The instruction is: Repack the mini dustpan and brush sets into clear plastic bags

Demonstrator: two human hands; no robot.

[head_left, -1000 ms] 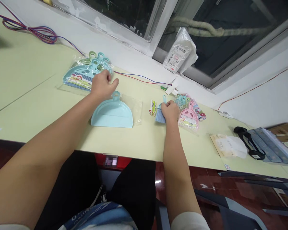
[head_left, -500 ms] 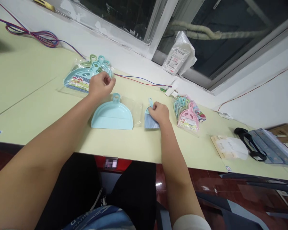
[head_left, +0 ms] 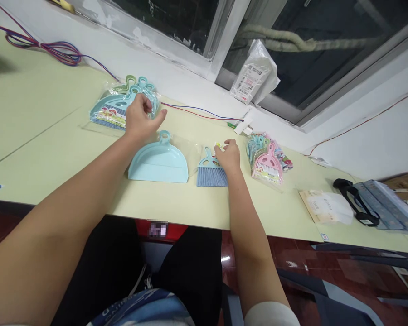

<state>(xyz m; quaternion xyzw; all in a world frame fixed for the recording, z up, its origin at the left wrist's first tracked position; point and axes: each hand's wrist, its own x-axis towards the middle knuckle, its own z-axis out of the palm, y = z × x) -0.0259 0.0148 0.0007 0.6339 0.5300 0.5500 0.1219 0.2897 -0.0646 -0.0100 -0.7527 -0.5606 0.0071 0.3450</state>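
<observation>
Left hand (head_left: 141,118) and right hand (head_left: 229,157) are arching, loosely spread; blue brush (head_left: 211,175) is lying at the latter's eight o'clock.

Tally from where I stand. Left hand (head_left: 139,116): one. Right hand (head_left: 229,158): one. Loose blue dustpan (head_left: 158,161): one. Loose brush (head_left: 211,175): one. Bagged sets: two groups, a left group (head_left: 113,107) and a right group (head_left: 257,146); overlapping, total unclear. Pink set (head_left: 268,163): one visible. Cable coil (head_left: 61,52): one. Labelled plastic packet (head_left: 252,78): one.
</observation>
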